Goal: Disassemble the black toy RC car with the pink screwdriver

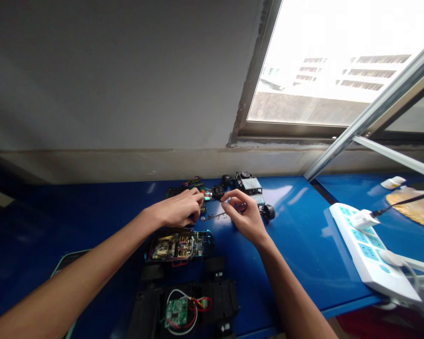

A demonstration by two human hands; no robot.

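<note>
My left hand point(185, 207) is closed, fingers curled down beside small coloured toy-car parts point(207, 194); what its fingertips hold, if anything, is hidden. My right hand point(245, 216) is pinched, thumb and index tips close together near a black wheel-like part point(218, 191); I cannot make out what is between them. A thin rod point(214, 216) runs from beneath this hand towards the left, with a purple piece, perhaps a screwdriver handle, showing behind the fingers. Small dark bits, likely screws point(219, 217), lie scattered between the hands. Nearest my left wrist is a clear toy-car body shell point(180, 246).
A black chassis with a green circuit board point(177, 313) and wires lies at the front. Behind my right hand stands a toy-car frame point(248, 183) with black wheels. A white power strip point(371, 254) is at the right, beside a metal frame point(360, 113). A wall closes the back.
</note>
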